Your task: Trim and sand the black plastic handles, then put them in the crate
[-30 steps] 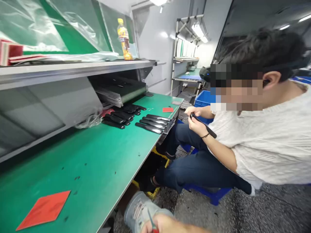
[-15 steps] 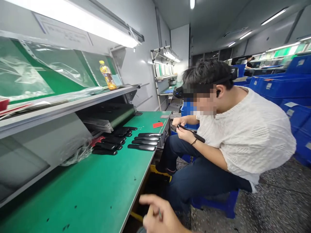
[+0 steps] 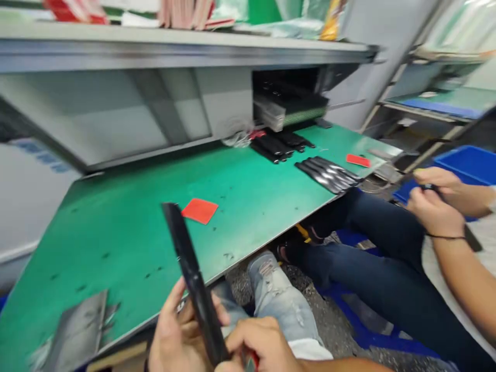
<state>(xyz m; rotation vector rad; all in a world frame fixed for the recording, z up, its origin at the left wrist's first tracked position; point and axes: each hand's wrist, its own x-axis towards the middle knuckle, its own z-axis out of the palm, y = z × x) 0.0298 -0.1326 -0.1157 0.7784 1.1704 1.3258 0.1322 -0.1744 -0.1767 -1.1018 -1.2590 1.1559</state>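
Observation:
A long, narrow black plastic piece (image 3: 191,276) stands tilted in front of me, its far end over the green table and its near end low by my hands. My left hand (image 3: 172,333) is wrapped around its lower half, fingers behind it and fingertips showing on the right side. At its bottom end my right hand (image 3: 263,343) is closed, touching or very near the piece. Something small with red and green shows between the right fingers; blur hides its kind. A red square pad (image 3: 200,211) lies on the table just beyond the black piece.
The green table (image 3: 132,206) carries dark scraps, a grey flat block (image 3: 79,330), stacked black pieces (image 3: 277,144), a row of glossy ones (image 3: 327,174) and another red pad (image 3: 358,160). A shelf (image 3: 186,51) overhangs it. A co-worker's hands (image 3: 436,201) are at right.
My view has swung left and down from the co-worker to my own lap. My left hand and the black piece in it have come into view; the right hand now meets its lower end.

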